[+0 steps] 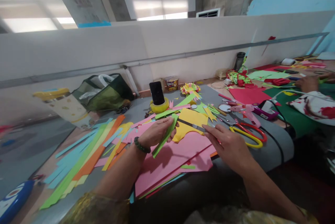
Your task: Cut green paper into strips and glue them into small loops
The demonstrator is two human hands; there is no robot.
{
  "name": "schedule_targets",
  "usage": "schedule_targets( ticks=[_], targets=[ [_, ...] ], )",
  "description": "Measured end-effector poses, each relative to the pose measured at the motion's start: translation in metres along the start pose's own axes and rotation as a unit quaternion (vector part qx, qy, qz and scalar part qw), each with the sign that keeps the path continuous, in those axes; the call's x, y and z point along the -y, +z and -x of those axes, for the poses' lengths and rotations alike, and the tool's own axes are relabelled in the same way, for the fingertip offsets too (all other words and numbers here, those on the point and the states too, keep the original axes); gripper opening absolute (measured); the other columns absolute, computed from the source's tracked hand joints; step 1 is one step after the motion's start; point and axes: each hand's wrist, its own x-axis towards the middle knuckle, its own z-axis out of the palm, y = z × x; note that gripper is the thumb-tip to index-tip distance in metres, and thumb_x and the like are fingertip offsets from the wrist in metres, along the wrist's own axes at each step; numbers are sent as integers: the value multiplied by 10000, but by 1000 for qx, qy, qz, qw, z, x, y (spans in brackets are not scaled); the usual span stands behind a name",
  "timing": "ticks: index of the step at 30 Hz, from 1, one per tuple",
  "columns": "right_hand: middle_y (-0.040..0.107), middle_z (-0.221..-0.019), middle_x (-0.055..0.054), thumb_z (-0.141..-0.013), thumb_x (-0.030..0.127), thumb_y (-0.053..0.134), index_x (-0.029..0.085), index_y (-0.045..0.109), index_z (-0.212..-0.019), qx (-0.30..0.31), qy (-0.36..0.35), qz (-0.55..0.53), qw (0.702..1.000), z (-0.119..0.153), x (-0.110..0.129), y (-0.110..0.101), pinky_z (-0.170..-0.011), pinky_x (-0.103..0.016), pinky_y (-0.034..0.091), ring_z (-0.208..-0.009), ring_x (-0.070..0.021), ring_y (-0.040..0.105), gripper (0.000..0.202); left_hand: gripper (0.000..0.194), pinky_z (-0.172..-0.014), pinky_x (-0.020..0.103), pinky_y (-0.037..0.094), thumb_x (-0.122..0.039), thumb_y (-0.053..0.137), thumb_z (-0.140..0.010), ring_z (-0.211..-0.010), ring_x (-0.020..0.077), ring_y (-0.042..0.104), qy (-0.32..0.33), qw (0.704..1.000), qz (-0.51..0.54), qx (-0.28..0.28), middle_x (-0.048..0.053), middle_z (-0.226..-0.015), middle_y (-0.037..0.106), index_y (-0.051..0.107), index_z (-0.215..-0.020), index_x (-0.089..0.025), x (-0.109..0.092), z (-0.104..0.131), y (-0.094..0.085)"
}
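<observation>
My left hand (158, 133), with a dark bead bracelet at the wrist, is closed around a folded green paper strip (165, 140). In my right hand (230, 149) is a craft knife (187, 123). Its long dark blade points left and its tip is close to the green strip; whether they touch I cannot tell. Beneath the blade lies a yellow paper sheet (192, 115) with a cut, wavy edge. Pink paper sheets (157, 173) are stacked under both hands, near the table's front edge.
Coloured paper strips (89, 154) spread out on the left, beside a tumbler (70, 110). A phone (157, 93) leans on a yellow tape roll (160, 106). Scissors (250, 136) and a pink glue gun (244, 111) lie right. Another person's hand (307, 83) is at far right.
</observation>
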Motion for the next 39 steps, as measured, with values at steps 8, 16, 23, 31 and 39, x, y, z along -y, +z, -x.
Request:
schedule_targets(
  ticks=[8, 16, 23, 31, 39],
  targets=[
    [702, -790, -52, -1036, 374, 317, 196, 715, -1086, -11, 6, 19, 1000, -6, 10, 17, -515, -255, 383, -633, -144, 642, 440, 494, -434, 205, 404, -605, 715, -728, -415, 90, 532, -8, 998, -58, 17, -4, -541, 611, 632, -831, -129, 6, -3, 4],
    [698, -747, -53, -1018, 305, 393, 186, 715, -1122, -38, -1, 41, 998, -8, 17, 32, -535, -261, 371, -643, -153, 631, 359, 486, -411, 193, 377, -617, 718, -709, -382, 80, 503, -12, 997, -66, 23, -2, -525, 622, 659, -785, -140, 8, -4, 6],
    [715, -801, -93, -998, 330, 377, 201, 721, -1116, -72, 83, 108, 988, -8, -27, 20, -472, -268, 308, -550, -166, 577, 385, 389, -397, 187, 369, -511, 747, -740, -386, 82, 513, -27, 998, -44, 29, 14, -531, 635, 667, -756, -130, 2, -2, -3],
    [662, -619, -99, -881, 170, 468, 214, 703, -669, 168, 75, 201, 962, 0, -85, 33, -431, -273, 337, -510, -201, 582, 320, 321, -532, 198, 497, -183, 445, -979, -491, 106, 621, -1, 968, 137, -211, 67, -601, 673, 649, -748, -94, -7, -10, 3],
    [703, -1072, -119, -880, 14, 386, 157, 647, -1149, -6, -239, 22, 971, -50, -16, 15, -775, -321, 530, -944, -206, 630, 401, 414, -499, 177, 488, -130, 356, -994, -455, 89, 581, 9, 941, 201, -271, 40, -539, 617, 611, -668, -116, -9, -13, 6]
  ],
)
